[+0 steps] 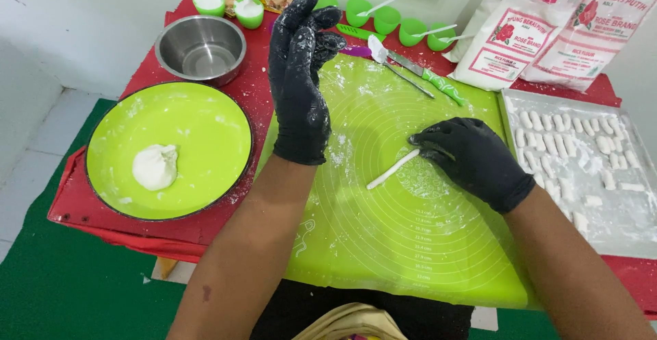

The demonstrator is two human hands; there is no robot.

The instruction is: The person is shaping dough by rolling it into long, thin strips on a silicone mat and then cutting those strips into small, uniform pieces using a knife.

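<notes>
Dough rope (393, 169) on green mat (383, 244), long axis diagonal, lower-left to upper-right. Right hand (472, 162) pressing flat on upper-right end, fingers extended, nothing gripped. Left hand (300, 73) raised above mat, open, empty, floury, farther from rope.

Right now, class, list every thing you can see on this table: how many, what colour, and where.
Baking mat: one, lime green, table centre.
Dough rope: one, white, on the mat under the right fingers.
Round tray: one, lime green, left.
Dough ball: one, white, on the round tray.
Steel bowl: one, silver, back left.
Small cups: several, green, some with white spoons, back edge.
Knife: one, green handle, back of the mat.
Flour bags: at least two, white, back right.
Flat tray: one, pale, right, holding many cut dough pieces.
Hands: left raised, right on the rope; black gloves.
</notes>
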